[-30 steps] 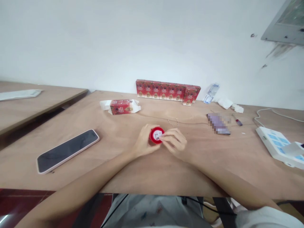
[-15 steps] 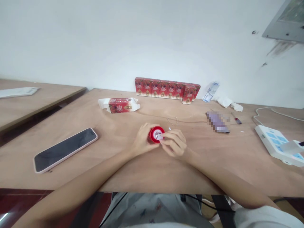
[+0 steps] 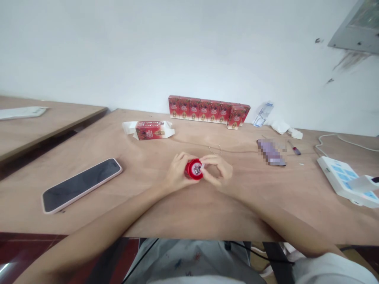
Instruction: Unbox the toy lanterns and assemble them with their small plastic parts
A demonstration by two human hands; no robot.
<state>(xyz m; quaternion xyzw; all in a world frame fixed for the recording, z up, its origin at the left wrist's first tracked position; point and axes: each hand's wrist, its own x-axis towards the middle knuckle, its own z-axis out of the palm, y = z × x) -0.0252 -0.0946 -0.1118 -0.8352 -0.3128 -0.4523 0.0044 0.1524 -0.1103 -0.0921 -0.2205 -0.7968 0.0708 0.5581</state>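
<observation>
My left hand (image 3: 178,172) is wrapped around the left side of a red round container (image 3: 190,178), held above the middle of the wooden table. The container's end faces up and shows a red rim around a pale disc (image 3: 197,169) with dark print. At the right side of the disc, my right hand (image 3: 218,172) pinches a small whitish piece (image 3: 202,166) between thumb and fingertips. The fingers partly hide this piece, so I cannot tell exactly what it is.
A row of red boxes (image 3: 204,110) stands along the wall. Left of it lies an opened red carton (image 3: 151,130). A phone (image 3: 83,184) rests at left, a white power strip (image 3: 340,173) at right. Beyond my hands are thin bent wires (image 3: 215,150); a purple packet (image 3: 271,152) lies right.
My right hand's fingers have shifted at the disc's right edge, and the whitish piece covers less of it. More dark print shows. My left hand still holds the container.
</observation>
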